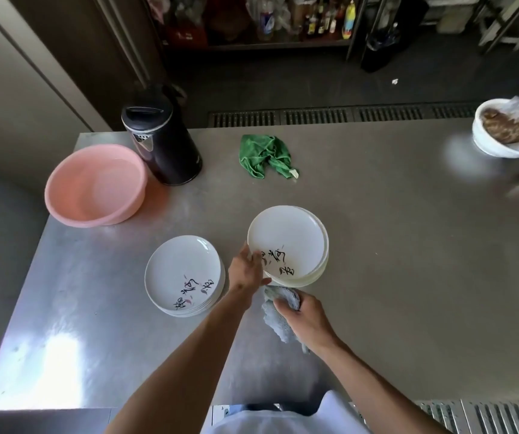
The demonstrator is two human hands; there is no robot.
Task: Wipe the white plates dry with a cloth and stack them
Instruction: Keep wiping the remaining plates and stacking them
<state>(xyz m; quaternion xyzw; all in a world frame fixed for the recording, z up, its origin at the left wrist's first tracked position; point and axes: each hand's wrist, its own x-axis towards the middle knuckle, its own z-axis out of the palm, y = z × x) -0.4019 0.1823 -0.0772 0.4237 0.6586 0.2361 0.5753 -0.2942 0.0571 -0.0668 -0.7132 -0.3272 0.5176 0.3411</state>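
The left hand [248, 270] pinches the rim of the top plate [287, 239]. The right hand [303, 314] squeezes the cloth [278, 322]. Next, I think, wipe it dry.

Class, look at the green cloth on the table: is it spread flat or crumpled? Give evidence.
Crumpled. The green cloth lies bunched in uneven folds on the table.

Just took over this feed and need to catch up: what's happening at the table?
A person is drying plates at a steel table. The left hand grips the near rim of the top plate on the right stack; the right hand holds a grey cloth just beside it, off the plate. A second stack sits to the left. A green cloth lies farther back, untouched.
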